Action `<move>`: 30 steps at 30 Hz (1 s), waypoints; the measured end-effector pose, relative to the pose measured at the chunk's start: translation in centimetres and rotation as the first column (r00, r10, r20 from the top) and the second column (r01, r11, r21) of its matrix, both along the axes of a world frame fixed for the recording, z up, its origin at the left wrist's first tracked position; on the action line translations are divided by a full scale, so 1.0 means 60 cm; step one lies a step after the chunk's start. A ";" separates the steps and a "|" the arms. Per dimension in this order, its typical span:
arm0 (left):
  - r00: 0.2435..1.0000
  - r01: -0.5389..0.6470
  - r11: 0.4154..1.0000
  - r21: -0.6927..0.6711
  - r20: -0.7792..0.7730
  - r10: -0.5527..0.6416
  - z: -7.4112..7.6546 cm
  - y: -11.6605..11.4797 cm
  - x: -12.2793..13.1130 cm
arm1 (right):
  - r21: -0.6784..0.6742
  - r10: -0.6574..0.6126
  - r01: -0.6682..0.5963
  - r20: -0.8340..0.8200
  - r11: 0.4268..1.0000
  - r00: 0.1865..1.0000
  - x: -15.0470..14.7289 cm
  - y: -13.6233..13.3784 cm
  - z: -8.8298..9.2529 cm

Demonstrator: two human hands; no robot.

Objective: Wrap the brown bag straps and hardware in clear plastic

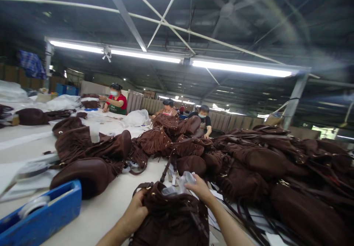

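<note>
A dark brown fringed bag (174,216) with small gold eyelets stands upright before me at the table's near side. My left hand (136,209) grips its left upper edge, thumb on the outside and fingers hidden behind. At the mouth of the bag, my right hand (199,187) has its fingers closed on crumpled clear plastic wrap (186,181). Part of that plastic lies inside the opening. A strap (166,170) with a buckle rises from the bag's far side.
A blue tape dispenser (52,214) stands at the left front. Brown bags (91,172) lie left of centre, and a large heap of bags (265,161) covers the right. White papers (217,194) lie beside my right arm. Several people work across the table (118,190).
</note>
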State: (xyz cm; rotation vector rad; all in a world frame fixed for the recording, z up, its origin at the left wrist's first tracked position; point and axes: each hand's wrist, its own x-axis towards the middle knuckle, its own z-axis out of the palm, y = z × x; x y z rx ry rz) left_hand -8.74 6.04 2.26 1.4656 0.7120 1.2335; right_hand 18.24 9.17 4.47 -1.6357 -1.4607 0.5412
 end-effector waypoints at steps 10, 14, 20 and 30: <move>0.851 -0.449 0.587 0.673 0.121 0.512 0.092 0.020 -0.032 | 0.491 0.234 -0.031 -0.359 0.871 0.904 0.027 -0.110 0.212; 0.832 -0.236 0.745 0.623 -0.267 0.487 0.040 0.015 -0.063 | 0.563 0.174 -0.089 -0.099 0.821 0.980 -0.003 -0.204 0.155; 0.487 0.137 0.967 0.216 -0.865 0.124 0.033 -0.123 -0.115 | 0.398 0.243 -0.476 0.509 0.784 0.826 -0.031 -0.288 -0.009; 0.650 0.487 0.836 0.251 -0.744 -0.155 0.053 -0.255 0.046 | 0.417 -0.165 -0.035 0.434 0.908 0.886 -0.024 -0.371 -0.042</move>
